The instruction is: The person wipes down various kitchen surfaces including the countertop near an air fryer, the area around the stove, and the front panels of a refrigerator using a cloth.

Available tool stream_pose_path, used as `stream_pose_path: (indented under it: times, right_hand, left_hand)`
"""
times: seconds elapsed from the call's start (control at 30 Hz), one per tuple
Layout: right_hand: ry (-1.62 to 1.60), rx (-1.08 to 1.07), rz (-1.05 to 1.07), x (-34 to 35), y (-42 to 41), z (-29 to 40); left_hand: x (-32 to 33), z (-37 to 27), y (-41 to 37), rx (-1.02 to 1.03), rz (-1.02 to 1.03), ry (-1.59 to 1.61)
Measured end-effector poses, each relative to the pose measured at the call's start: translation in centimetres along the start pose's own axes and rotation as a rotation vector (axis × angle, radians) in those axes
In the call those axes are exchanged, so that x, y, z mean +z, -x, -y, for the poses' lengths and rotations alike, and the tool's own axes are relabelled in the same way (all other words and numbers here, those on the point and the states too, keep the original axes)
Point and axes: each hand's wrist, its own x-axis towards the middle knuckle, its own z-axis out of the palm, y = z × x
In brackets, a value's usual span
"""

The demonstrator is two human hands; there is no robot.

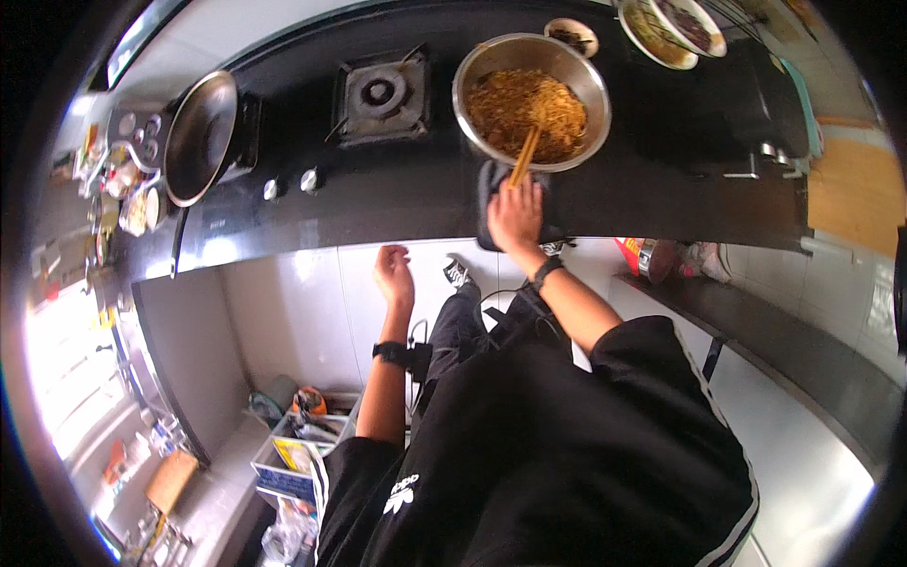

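My right hand (516, 216) is over a dark folded cloth (489, 191) on the black counter, its fingertips at the near ends of the wooden chopsticks (526, 154). My thumb is hidden, so whether I grip them is unclear. The chopsticks lean over the rim of a large stainless steel bowl (601, 99), their far ends in brown shredded or noodle-like food (521, 103). Just off the counter's front edge, my left hand (395, 275) hangs in the air with loosely curled fingers and nothing in it.
A gas burner (380, 92) is left of the bowl. Farther left, a frying pan (202, 138) stands tilted, its handle towards me. Behind the bowl is a small dish (571, 37) of dark food; two plates (662, 35) overlap at the back right. Storage bins (283, 468) stand at lower left.
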Motion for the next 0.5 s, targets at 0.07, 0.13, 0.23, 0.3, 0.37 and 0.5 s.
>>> stream_pose_path:
  times: [0.07,0.13,0.23,0.3,0.37,0.5]
  right_hand:
    - [-0.061,-0.093,-0.023,0.2,-0.7,2.2]
    - [-0.145,-0.169,-0.125,0.6,-1.0,3.3]
    - [-0.206,-0.212,-0.11,0.1,-1.6,1.7]
    - [-0.334,-0.278,-0.058,-0.5,-1.4,-1.5]
    - [-0.296,-0.276,-0.012,-1.4,-0.4,-5.4]
    - [-0.233,-0.205,-0.04,-5.5,1.6,-16.2]
  left_hand:
    - [0.4,-0.8,-0.4,0.004,0.026,0.02]
    - [1.0,-0.6,-0.2,0.005,0.073,0.086]
    - [2.9,-1.7,-0.4,0.058,0.138,0.058]
    - [4.8,-3.5,-0.6,0.054,0.187,0.087]
    - [6.5,-5.2,-0.8,0.072,0.227,0.055]
    - [10.1,-4.6,-1.5,0.136,0.241,0.1]
